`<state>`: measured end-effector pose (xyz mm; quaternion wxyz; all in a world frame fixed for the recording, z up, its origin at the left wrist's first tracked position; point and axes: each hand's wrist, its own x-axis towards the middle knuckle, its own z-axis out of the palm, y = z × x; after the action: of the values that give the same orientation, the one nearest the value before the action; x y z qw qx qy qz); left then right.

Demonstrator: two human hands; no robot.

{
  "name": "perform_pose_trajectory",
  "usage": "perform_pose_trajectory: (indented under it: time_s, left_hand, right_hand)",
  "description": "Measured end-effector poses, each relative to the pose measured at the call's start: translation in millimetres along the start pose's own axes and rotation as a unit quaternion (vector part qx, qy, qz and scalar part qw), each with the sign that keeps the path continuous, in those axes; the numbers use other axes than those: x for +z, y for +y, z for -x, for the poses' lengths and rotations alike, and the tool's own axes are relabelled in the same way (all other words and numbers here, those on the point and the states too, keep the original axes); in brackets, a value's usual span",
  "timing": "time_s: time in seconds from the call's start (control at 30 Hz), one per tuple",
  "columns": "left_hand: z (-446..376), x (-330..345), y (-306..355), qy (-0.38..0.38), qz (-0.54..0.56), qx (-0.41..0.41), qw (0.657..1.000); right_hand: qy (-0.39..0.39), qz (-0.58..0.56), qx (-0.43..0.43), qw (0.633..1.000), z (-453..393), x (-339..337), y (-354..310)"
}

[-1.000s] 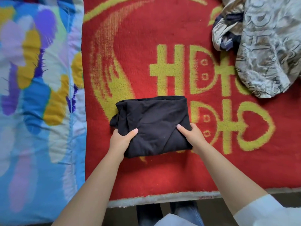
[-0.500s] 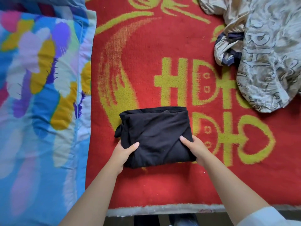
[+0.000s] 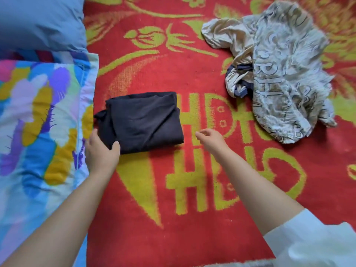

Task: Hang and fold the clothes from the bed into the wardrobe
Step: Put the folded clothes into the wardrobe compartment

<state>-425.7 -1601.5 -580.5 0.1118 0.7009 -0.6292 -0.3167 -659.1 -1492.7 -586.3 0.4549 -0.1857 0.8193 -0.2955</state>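
Fingers of the left hand (image 3: pixel 101 151) grip the near-left corner of the folded black cloth garment (image 3: pixel 142 121), thumb on top. It lies on the red and yellow patterned bed blanket (image 3: pixel 146 199), just beside the colourful quilt (image 3: pixel 38 122). Right hand (image 3: pixel 211 139) hovers just right of it, loosely curled, holding nothing; the crumpled beige printed clothes (image 3: pixel 277 74) sit well apart.

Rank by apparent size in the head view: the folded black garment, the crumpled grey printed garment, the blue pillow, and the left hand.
1. Crumpled grey printed garment, largest.
2. Blue pillow, though the frame cuts it off, so its full size is unsure.
3. Folded black garment.
4. Left hand, smallest.
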Motion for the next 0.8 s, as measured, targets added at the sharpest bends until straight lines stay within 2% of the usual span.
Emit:
perform_pose_trajectory:
  time_s: [0.07, 0.13, 0.17, 0.23, 0.3, 0.37, 0.5, 0.57, 0.67, 0.8]
  left_hand:
    - [18.3, 25.3, 9.4, -0.016, -0.010, 0.083, 0.996]
    - [29.6, 51.8, 15.8, -0.032, -0.036, 0.160, 0.986]
    - [33.2, 67.6, 21.3, -0.044, -0.060, 0.198, 0.977]
    - [36.8, 87.8, 41.0, -0.079, -0.133, 0.262, 0.953]
    - [32.6, 107.0, 58.0, -0.111, -0.224, 0.252, 0.935]
    - [20.6, 123.3, 68.7, -0.151, -0.318, 0.206, 0.913]
    - [6.8, 140.4, 69.2, -0.217, -0.414, 0.157, 0.870]
    - [4.0, 142.2, 68.4, -0.232, -0.434, 0.150, 0.857]
    - [-0.1, 145.0, 74.0, -0.255, -0.452, 0.129, 0.845]
    - [3.3, 145.0, 83.4, -0.263, -0.463, 0.110, 0.839]
  right_hand:
    - [0.021, 0.035, 0.024, 0.999, -7.1, -31.0, 15.3]
    - [0.060, 0.000, 0.035, 0.998, -18.1, -65.8, 18.9]
    - [0.076, 0.022, 0.025, 0.997, -28.3, -83.2, 17.8]
    - [0.085, 0.149, -0.018, 0.985, -49.6, -110.8, 10.3]
    - [0.076, 0.255, -0.067, 0.962, -75.3, -126.0, 2.8]
    - [0.061, 0.314, -0.083, 0.944, -103.0, -128.7, 0.0]
    - [0.035, 0.356, -0.037, 0.933, -149.8, -128.0, 4.2]
    - [0.045, 0.355, -0.058, 0.932, -161.3, -128.6, 8.3]
    - [0.106, 0.262, -0.115, 0.952, -154.6, -132.6, 10.0]
    - [0.082, 0.086, -0.140, 0.983, -99.8, -136.0, 29.7]
